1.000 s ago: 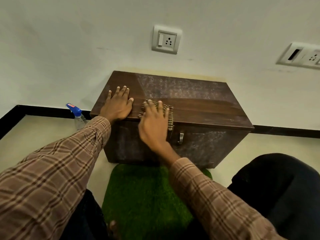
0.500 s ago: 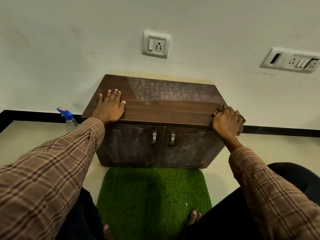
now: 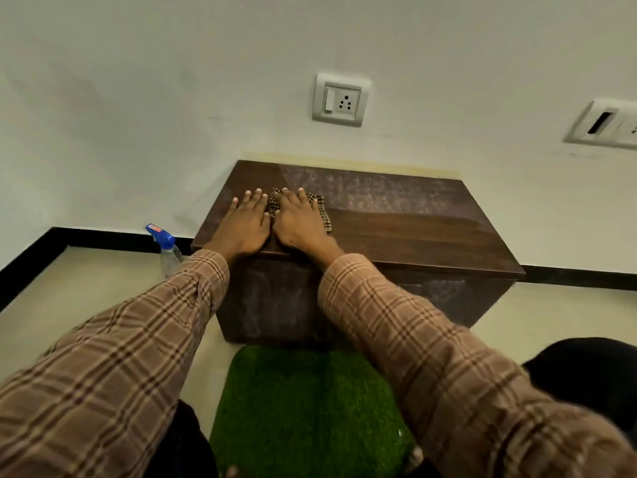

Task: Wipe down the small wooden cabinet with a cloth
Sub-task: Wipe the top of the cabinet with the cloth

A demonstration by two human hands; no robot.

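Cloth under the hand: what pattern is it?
The cloth has a brown-and-cream check, seen in the head view.

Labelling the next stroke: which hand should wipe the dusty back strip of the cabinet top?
Right. The right hand already presses the checked brown cloth flat beside that dusty strip of the small dark wooden cabinet; the left hand lies bare, bracing the top.

Cloth (image 3: 320,212) on cabinet (image 3: 413,229) top's left part, spray bottle (image 3: 168,250) left of cabinet, mat (image 3: 303,408) before it.
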